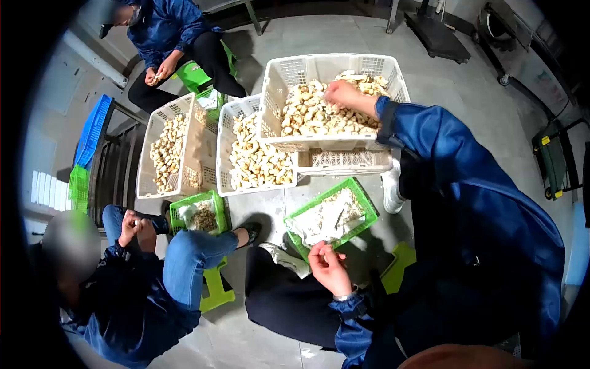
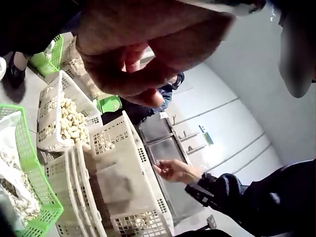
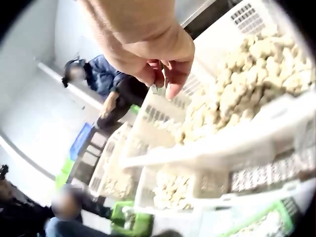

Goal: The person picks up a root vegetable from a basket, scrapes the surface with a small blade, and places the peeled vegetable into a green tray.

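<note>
Over the large white crate, heaped with pale brown mushrooms, my right hand hangs with its fingers bent down. In the right wrist view, thumb and fingertips pinch a small shiny piece, mostly hidden by the fingers. My left hand is palm up at the near edge of a green basket, its fingers loosely curled and nothing showing in them. Inside that basket lie a white crumpled sheet and small brownish trimmings.
Left of the large crate stand two more white crates of mushrooms, one beside it and one farther left. Two people in blue jackets sit at left, one near, one far. A second green basket holds trimmings.
</note>
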A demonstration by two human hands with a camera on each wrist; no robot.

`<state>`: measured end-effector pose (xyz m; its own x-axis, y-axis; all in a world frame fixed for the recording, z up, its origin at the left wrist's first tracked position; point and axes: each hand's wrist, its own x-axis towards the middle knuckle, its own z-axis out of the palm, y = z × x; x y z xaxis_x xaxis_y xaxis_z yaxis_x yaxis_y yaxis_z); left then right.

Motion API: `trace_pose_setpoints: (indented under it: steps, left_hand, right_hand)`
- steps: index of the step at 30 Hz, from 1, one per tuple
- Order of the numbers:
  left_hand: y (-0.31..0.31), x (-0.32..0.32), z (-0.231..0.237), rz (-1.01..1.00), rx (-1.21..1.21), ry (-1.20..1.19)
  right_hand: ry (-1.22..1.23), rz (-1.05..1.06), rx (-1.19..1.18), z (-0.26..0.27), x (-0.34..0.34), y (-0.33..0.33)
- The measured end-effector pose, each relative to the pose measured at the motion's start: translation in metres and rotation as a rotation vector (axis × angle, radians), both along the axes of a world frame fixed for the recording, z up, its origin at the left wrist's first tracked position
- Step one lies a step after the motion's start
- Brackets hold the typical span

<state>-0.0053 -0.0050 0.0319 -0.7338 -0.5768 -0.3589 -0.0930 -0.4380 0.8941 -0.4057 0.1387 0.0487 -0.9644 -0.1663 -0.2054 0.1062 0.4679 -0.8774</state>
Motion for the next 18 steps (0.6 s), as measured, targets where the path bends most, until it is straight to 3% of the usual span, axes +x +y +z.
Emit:
trace_pose_setpoints:
  steps: [2, 5, 7, 13, 15, 18]
  left_hand:
    - [0.005, -0.008, 0.017, -0.026, -0.065, 0.018]
    - [0.0, -0.011, -0.006, -0.205, -0.232, 0.028]
    - [0.001, -0.017, -0.002, -0.245, -0.241, -0.02]
    - [0.006, -0.034, -0.006, -0.075, -0.253, -0.116]
    - [0.005, -0.028, -0.015, -0.145, -0.266, -0.156]
    - [0.004, -0.022, -0.023, -0.186, -0.269, -0.159]
  right_hand:
    - [0.116, -0.174, 0.153, 0.002, -0.036, 0.061]
    - [0.456, -0.169, 0.756, -0.017, -0.078, 0.128]
    - [0.382, -0.136, 0.784, -0.02, -0.088, 0.134]
    - [0.267, -0.015, 0.809, -0.063, -0.117, 0.126]
    - [0.433, -0.123, 0.76, -0.066, -0.119, 0.122]
    - [0.434, -0.048, 0.664, -0.047, -0.113, 0.112]
